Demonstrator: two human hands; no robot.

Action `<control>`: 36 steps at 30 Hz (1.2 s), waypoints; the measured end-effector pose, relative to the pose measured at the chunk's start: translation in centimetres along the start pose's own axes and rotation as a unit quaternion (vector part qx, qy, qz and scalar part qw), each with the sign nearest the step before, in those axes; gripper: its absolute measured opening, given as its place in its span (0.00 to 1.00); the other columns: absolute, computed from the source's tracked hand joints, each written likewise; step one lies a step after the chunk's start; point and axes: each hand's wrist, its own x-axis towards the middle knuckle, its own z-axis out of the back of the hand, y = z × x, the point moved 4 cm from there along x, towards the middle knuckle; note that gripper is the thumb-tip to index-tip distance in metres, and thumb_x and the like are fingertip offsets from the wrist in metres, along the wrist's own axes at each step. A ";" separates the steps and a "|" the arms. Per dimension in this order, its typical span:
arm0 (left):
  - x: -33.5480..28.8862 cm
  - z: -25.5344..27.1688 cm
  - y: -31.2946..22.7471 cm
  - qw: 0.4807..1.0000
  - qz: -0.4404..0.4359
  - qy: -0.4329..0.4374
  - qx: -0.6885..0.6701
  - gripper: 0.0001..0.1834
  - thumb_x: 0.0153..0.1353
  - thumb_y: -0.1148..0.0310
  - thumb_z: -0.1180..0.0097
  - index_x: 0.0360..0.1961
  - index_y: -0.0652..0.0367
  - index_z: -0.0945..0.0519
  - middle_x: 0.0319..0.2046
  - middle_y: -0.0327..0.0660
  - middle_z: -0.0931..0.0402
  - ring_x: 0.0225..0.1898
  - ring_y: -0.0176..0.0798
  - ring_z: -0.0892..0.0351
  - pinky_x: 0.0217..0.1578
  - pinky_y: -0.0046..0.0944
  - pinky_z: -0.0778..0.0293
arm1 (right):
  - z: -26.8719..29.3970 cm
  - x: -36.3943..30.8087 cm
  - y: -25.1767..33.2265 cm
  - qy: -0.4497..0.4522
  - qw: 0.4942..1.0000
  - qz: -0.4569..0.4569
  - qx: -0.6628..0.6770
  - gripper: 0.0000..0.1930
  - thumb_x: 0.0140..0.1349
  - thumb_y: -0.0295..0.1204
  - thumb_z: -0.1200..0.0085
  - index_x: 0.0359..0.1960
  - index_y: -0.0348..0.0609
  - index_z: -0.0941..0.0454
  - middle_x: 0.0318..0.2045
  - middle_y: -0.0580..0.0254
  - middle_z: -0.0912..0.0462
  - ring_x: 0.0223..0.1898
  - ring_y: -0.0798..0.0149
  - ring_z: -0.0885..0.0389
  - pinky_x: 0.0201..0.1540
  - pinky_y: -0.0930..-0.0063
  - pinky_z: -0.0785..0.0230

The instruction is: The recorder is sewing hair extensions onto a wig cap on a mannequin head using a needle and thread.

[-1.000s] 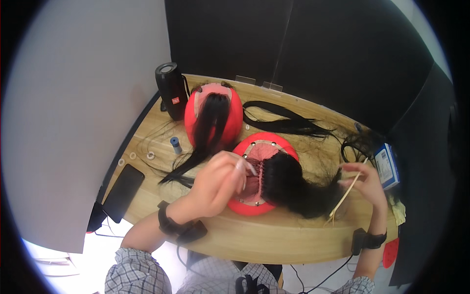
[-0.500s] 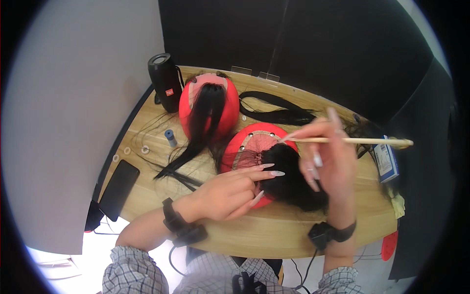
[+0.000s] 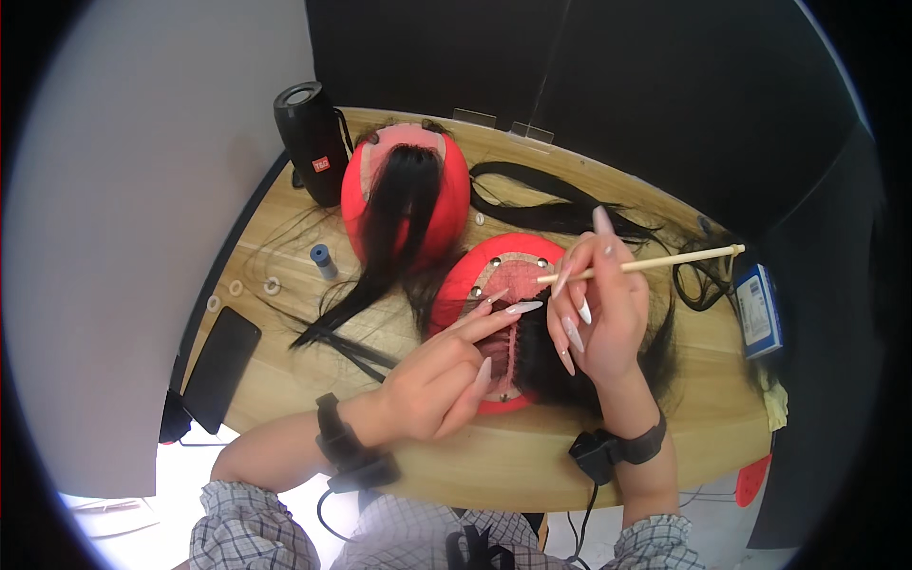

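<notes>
A red head form [image 3: 461, 290] lies in front of me with a pale mesh wig cap [image 3: 519, 275] held on it by round metal pins. Black hair [image 3: 543, 353] spreads over the cap's right side, with a parting line showing beside it. My left hand [image 3: 429, 382] rests on the cap's left part, index and middle fingers stretched out and thumb apart. Between its fingertips, my right hand [image 3: 608, 323] pinches a wooden-handled ventilating needle [image 3: 689, 258], its left end close to the mesh. The fine tip is too small to make out.
Behind stands a second red head form [image 3: 456, 204] with long black hair. A black speaker [image 3: 309, 142], blue thread spool [image 3: 324, 261] and phone [image 3: 220, 366] are on the left. A hair bundle [image 3: 541, 223] lies at the back; a blue-white box [image 3: 757, 312] sits right.
My right hand has come down and left, bringing the needle nearer the mesh. The hair has shifted rightward, uncovering the parting. My left fingers have slid slightly up.
</notes>
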 end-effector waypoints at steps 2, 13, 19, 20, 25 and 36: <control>0.0 0.0 -0.1 1.000 0.005 -0.010 0.012 0.06 0.55 0.87 0.54 0.23 0.72 0.30 0.25 0.49 0.33 0.52 0.66 0.25 0.55 0.63 0.29 | 0.1 -0.4 0.1 -0.005 1.000 -0.022 -0.016 0.16 0.72 0.37 0.60 0.31 0.37 0.30 0.18 0.65 0.30 0.12 0.76 0.36 0.12 0.82 0.38; -0.5 0.3 0.6 0.997 0.058 -0.046 0.020 0.04 0.54 0.88 0.57 0.23 0.76 0.32 0.32 0.62 0.26 0.49 0.63 0.22 0.53 0.60 0.26 | 0.3 -0.3 0.7 0.088 0.975 -0.114 -0.169 0.06 0.65 0.24 0.46 0.32 0.33 0.25 0.17 0.69 0.25 0.14 0.80 0.29 0.15 0.87 0.38; -0.6 0.5 0.6 0.997 0.067 -0.033 0.007 0.04 0.54 0.87 0.57 0.23 0.76 0.32 0.33 0.62 0.26 0.50 0.64 0.23 0.54 0.61 0.27 | 0.6 -0.3 0.8 0.062 0.972 -0.152 -0.170 0.07 0.66 0.25 0.49 0.32 0.32 0.25 0.17 0.68 0.26 0.14 0.80 0.28 0.14 0.88 0.37; -0.6 0.5 0.6 0.997 0.066 -0.038 0.005 0.04 0.55 0.87 0.58 0.23 0.76 0.32 0.32 0.61 0.27 0.50 0.64 0.23 0.54 0.61 0.28 | 0.5 -0.2 0.8 0.062 0.972 -0.163 -0.160 0.08 0.67 0.25 0.50 0.32 0.32 0.25 0.17 0.68 0.26 0.14 0.79 0.28 0.14 0.88 0.36; -0.3 0.0 0.5 0.997 0.064 -0.034 0.001 0.05 0.56 0.87 0.58 0.24 0.75 0.32 0.29 0.57 0.29 0.50 0.64 0.23 0.54 0.62 0.28 | 1.3 -0.5 0.8 0.093 0.971 -0.146 -0.167 0.09 0.68 0.27 0.51 0.32 0.33 0.26 0.17 0.69 0.26 0.14 0.80 0.28 0.14 0.89 0.37; -0.7 0.4 0.7 0.995 0.065 -0.062 -0.031 0.06 0.58 0.86 0.59 0.25 0.73 0.32 0.27 0.52 0.32 0.49 0.65 0.23 0.54 0.63 0.29 | 0.6 -0.4 0.8 0.092 0.964 -0.137 -0.207 0.07 0.68 0.26 0.51 0.33 0.35 0.28 0.17 0.70 0.26 0.14 0.81 0.29 0.14 0.88 0.38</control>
